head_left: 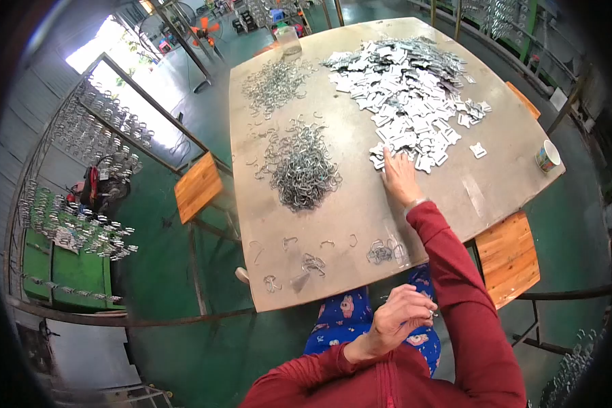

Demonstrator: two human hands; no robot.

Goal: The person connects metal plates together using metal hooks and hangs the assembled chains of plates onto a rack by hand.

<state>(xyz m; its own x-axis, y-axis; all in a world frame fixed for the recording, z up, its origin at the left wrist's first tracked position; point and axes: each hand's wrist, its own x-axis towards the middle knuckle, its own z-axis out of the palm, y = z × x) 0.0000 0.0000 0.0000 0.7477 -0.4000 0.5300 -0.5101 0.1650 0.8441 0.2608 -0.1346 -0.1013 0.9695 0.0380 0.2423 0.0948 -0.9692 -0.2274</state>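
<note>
The right hand (pixel 402 182) reaches over the counter (pixel 360 211), its fingers a little apart at the near edge of a pile of flat metal bits (pixel 415 102). Most of the pile lies just past these fingers. Bent metal hooks (pixel 304 180) sit to their left, a cup (pixel 548 158) to their right. Behind them, the left hand (pixel 396 318) is curled; I can't tell if it holds anything.

Metal plates (pixel 415 88) on table (pixel 360 211), metal loops (pixel 306 180) to their left, cup (pixel 547 158) at right edge
</note>
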